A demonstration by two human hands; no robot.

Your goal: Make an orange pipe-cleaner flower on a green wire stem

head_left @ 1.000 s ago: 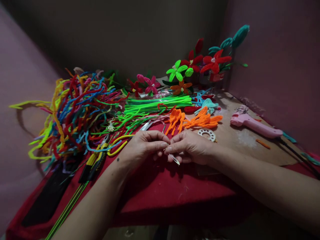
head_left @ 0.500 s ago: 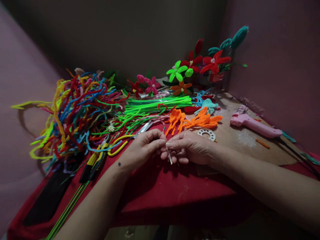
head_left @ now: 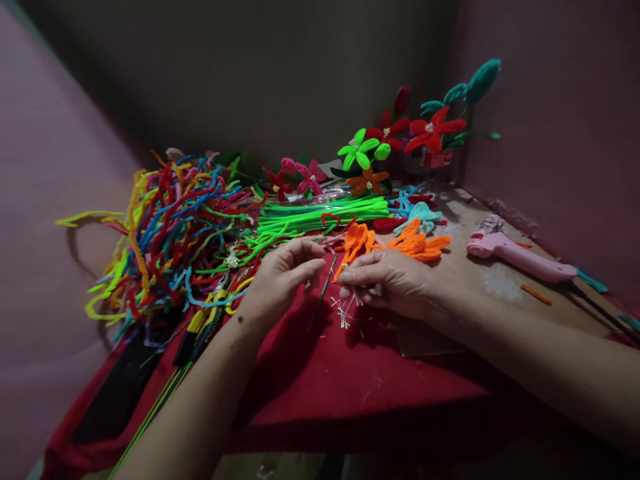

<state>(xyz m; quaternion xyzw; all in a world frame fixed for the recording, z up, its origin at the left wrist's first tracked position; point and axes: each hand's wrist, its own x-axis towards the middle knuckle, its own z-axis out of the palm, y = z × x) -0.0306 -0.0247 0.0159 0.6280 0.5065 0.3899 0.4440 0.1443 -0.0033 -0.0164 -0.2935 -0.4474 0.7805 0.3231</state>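
- The table (head_left: pixel 370 393) has a red cloth, and the other things lie on it.
- A big pile of fuzzy sticks (head_left: pixel 165 233), in many colors, is on the left side.
- The right hand (head_left: pixel 400 280) is closed in a pinch and seems to grip a few thin white bits.
- The left hand (head_left: pixel 285 273) is loose, fingers bent and apart, with nothing seen in it.
- A bunch of green sticks (head_left: pixel 325 212) lies beyond the hands.
- A pink glue gun (head_left: pixel 525 259) rests on the right.
- Orange loops (head_left: pixel 420 245) lie just past the right hand.
- More white bits (head_left: pixel 343 316) lie crisscross on the cloth, near the right fingertips. They look so thin that handling them calls for a soft pinch.
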